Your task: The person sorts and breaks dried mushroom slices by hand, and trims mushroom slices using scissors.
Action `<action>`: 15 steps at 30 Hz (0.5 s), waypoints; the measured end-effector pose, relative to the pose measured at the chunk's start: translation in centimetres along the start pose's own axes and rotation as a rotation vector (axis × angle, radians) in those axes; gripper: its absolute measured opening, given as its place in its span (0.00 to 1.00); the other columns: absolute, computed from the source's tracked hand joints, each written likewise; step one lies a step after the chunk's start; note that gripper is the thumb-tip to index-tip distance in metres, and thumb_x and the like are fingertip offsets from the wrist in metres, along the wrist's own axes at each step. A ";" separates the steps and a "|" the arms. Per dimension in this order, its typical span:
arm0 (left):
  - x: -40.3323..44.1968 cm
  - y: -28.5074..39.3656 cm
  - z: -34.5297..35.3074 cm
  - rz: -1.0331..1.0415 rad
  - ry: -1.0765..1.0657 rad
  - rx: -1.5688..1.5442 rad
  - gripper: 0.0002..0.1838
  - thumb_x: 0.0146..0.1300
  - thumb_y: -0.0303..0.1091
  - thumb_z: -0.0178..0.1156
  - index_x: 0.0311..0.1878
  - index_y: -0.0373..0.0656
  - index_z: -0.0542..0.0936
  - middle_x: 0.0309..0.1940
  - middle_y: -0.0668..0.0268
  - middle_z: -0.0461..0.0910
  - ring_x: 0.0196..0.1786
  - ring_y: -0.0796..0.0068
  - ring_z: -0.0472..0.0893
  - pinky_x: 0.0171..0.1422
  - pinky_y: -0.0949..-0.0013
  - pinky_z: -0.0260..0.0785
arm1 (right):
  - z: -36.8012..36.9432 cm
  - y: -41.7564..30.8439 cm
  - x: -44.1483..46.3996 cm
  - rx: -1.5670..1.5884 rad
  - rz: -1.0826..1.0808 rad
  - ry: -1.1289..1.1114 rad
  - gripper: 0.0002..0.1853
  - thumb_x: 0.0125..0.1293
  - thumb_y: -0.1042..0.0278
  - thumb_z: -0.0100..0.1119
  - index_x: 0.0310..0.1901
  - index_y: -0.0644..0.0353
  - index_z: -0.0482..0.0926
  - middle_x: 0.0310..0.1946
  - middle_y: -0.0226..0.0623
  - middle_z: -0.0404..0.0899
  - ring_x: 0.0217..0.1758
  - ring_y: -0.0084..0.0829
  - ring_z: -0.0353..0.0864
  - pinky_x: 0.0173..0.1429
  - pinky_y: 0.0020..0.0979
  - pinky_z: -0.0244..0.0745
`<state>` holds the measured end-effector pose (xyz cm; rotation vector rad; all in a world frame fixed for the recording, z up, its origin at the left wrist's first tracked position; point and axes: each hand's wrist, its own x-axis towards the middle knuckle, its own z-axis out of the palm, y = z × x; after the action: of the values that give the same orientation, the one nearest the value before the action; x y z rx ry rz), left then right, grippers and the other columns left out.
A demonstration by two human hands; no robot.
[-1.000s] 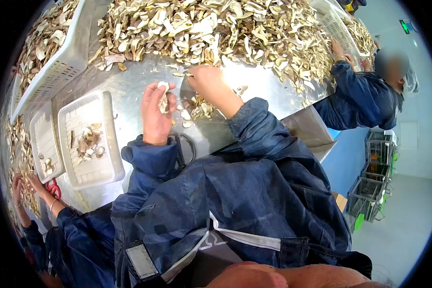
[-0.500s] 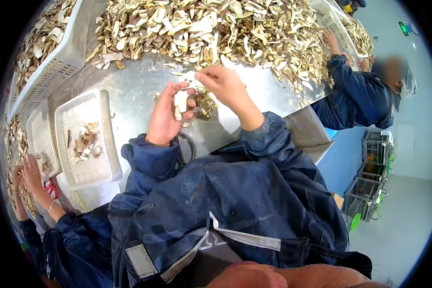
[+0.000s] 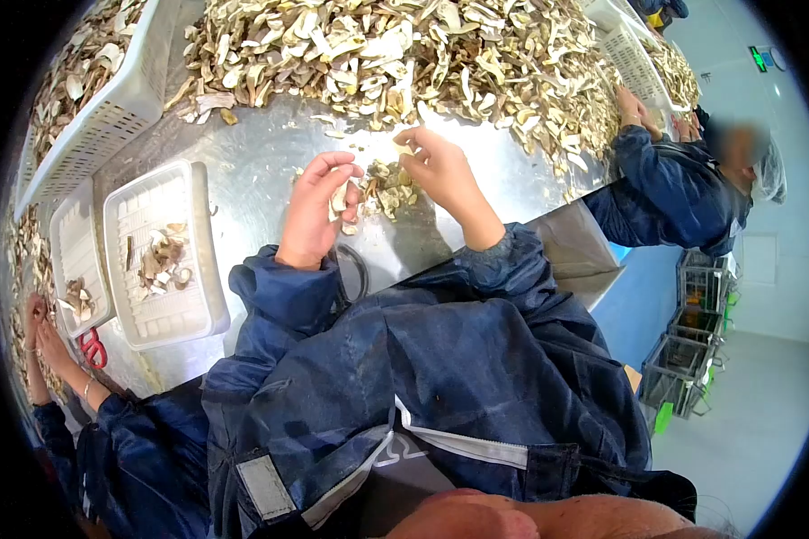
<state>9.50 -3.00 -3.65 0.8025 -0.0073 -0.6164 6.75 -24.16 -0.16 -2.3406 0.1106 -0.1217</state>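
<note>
Left hand: our left hand (image 3: 313, 211) is raised, fingers curled round a thin, pale cream mushroom slice (image 3: 337, 199); gripped.
Right hand: our right hand (image 3: 445, 180) is raised, thumb and forefinger tips close together; pale patch at the tips, we can't tell if it's a held piece.
Slice: in the left hand's fingers, on the side facing the right hand.
Small pile: loose pile of yellow-brown mushroom scraps (image 3: 388, 190), between our hands, near the right fingertips.
Big heap: wide heap of cream-and-brown sliced mushrooms (image 3: 386, 58), beyond both hands.
Table: shiny silver metal table (image 3: 252, 171), under both hands.
Loop: black loop-shaped handle (image 3: 363, 269), near the left wrist, toward our body.
Tray: white rectangular plastic tray (image 3: 208, 256), left of the left hand, a few pieces inside; we see a second white plastic tray (image 3: 76, 234) just past it.
Crate: white perforated plastic crate (image 3: 99, 144), far left of the left hand, full of slices.
Neighbour: person in dark blue workwear (image 3: 665, 189), well right of the right hand.
</note>
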 end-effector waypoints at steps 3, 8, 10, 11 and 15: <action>-0.3 0.2 1.1 0.027 0.047 0.118 0.13 0.70 0.32 0.60 0.55 0.41 0.75 0.41 0.65 0.79 0.30 0.81 0.75 0.26 0.78 0.63 | -0.6 -1.3 -0.3 0.496 0.101 -0.122 0.18 0.63 0.77 0.65 0.54 0.61 0.76 0.36 0.33 0.81 0.37 0.20 0.80 0.41 0.23 0.75; -0.4 -0.1 0.6 -0.001 -0.037 0.221 0.12 0.70 0.35 0.63 0.53 0.43 0.77 0.35 0.71 0.77 0.28 0.84 0.73 0.25 0.78 0.62 | -0.2 -2.3 -0.5 0.654 0.054 -0.323 0.18 0.64 0.70 0.68 0.52 0.64 0.75 0.34 0.32 0.81 0.37 0.19 0.78 0.39 0.23 0.73; -0.3 -0.1 0.3 -0.024 -0.047 0.173 0.10 0.70 0.36 0.62 0.51 0.44 0.78 0.33 0.72 0.77 0.27 0.85 0.73 0.25 0.79 0.61 | 0.1 -1.9 -0.5 0.733 0.056 -0.311 0.16 0.66 0.69 0.67 0.52 0.65 0.75 0.36 0.32 0.81 0.37 0.19 0.78 0.39 0.23 0.73; -0.3 -0.1 0.3 -0.015 -0.032 0.122 0.09 0.71 0.36 0.62 0.50 0.44 0.78 0.33 0.73 0.77 0.27 0.85 0.72 0.25 0.79 0.61 | 0.1 -1.6 -0.3 0.796 0.063 -0.283 0.15 0.68 0.70 0.65 0.52 0.65 0.76 0.38 0.31 0.81 0.38 0.19 0.79 0.40 0.23 0.74; -0.2 -0.1 0.2 0.008 -0.004 0.054 0.07 0.72 0.35 0.61 0.47 0.43 0.78 0.32 0.73 0.77 0.26 0.86 0.73 0.24 0.80 0.61 | -0.1 -1.2 -0.3 0.614 0.095 -0.252 0.10 0.70 0.67 0.63 0.46 0.64 0.80 0.37 0.28 0.81 0.37 0.17 0.78 0.40 0.22 0.72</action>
<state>9.28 -3.10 -3.48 0.8531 -0.0311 -0.6123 6.50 -23.35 0.75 -1.7163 0.0492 0.1673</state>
